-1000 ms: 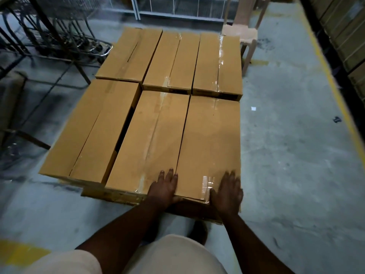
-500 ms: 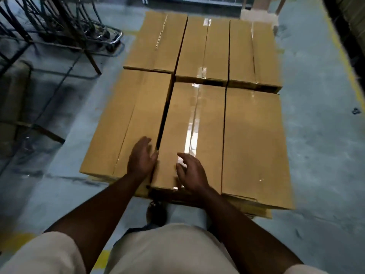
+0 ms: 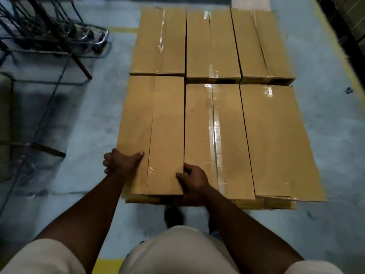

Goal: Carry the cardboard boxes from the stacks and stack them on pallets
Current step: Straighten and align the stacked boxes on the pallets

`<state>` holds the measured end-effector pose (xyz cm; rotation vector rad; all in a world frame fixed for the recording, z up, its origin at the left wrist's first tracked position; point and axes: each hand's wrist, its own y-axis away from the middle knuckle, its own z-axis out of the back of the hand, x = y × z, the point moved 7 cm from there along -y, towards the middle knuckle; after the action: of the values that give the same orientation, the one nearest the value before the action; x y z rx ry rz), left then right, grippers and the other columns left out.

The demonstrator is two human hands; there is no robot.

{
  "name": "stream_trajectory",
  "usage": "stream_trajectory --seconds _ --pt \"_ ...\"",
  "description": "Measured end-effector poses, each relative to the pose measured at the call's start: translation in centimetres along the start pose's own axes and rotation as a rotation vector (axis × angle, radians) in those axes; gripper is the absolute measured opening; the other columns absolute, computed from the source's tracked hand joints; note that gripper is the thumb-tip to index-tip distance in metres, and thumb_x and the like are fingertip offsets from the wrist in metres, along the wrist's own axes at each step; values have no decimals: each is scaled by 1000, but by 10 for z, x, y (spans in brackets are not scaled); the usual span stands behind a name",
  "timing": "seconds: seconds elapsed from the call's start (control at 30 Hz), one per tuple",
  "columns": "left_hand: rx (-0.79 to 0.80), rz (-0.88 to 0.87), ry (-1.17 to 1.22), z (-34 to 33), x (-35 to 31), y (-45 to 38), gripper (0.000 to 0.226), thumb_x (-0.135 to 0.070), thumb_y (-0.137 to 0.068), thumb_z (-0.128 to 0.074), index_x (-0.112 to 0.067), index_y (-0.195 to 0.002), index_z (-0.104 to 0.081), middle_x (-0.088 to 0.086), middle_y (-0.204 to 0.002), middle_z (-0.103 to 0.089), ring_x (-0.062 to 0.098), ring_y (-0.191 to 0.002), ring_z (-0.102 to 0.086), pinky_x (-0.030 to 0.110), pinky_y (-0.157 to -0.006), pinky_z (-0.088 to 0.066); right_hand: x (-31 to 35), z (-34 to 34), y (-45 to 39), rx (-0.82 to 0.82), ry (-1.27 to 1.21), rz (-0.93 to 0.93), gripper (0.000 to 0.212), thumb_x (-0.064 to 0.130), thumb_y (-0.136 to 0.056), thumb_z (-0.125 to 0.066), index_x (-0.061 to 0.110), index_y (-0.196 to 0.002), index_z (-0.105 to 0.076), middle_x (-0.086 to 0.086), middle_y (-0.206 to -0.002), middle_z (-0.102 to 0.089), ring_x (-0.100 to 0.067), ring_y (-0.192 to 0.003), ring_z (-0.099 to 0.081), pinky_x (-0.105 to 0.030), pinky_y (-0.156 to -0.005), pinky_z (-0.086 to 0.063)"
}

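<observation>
Six long cardboard boxes lay flat in two rows of three, their sides touching, on what appeared to be a pallet (image 3: 264,204), of which only a yellowish strip showed under the near edge. The near left box (image 3: 156,123) sat at the near left corner of the stack. The left hand (image 3: 120,162) gripped that box's outer left edge close to its near end, thumb laid across the top, the other fingers curled down over the side. The right hand (image 3: 194,179) held the same box's right edge, fingers curled into the seam between it and the near middle box (image 3: 215,135). The near right box (image 3: 274,135) lay just beside that one. A metal cart frame (image 3: 59,40) stood on the concrete floor (image 3: 94,115) well left of the far row.
</observation>
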<state>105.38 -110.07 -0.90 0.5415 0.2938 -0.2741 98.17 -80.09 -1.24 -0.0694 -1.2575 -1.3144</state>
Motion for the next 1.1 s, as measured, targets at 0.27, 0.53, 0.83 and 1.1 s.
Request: stream_trajectory --seconds 0.27,0.53,0.83,1.1 --pt "50 -45 140 -6 2 -20 116 -60 -51 -97 -2 -136 -42 21 -141 -53 44 -129 -54 61 -104 -48 -4 -7 3 -169 110 36 49 36 -88 -80 15 -130 -67 2 -102 -57 -17 -97 -62 -30 -84 -50" --pt "19 -89 82 -15 -3 -1 103 -59 -64 -92 -6 -135 -38 21 -143 -47 44 -131 -49 59 -107 -40 -11 -2 1 -167 86 63 59 27 -90 -79 23 -145 -59 0 -106 -56 -15 -98 -58 -24 -81 -41" --pt "35 -131 5 -26 -1 4 119 -68 -71 -81 -5 -152 -23 22 -155 -35 44 -140 -40 63 -110 -38 -7 3 -1 -162 22 28 64 19 -96 -72 28 -154 -47 -4 -120 -56 -13 -105 -55 -25 -94 -44" --pt "55 -533 -267 -37 -18 29 112 -73 -86 -62 -13 -164 -7 13 -172 12 33 -158 11 52 -125 2 -9 13 8 -264 73 47 51 35 -95 -72 23 -143 -59 -1 -132 -60 -18 -118 -62 -35 -102 -53"
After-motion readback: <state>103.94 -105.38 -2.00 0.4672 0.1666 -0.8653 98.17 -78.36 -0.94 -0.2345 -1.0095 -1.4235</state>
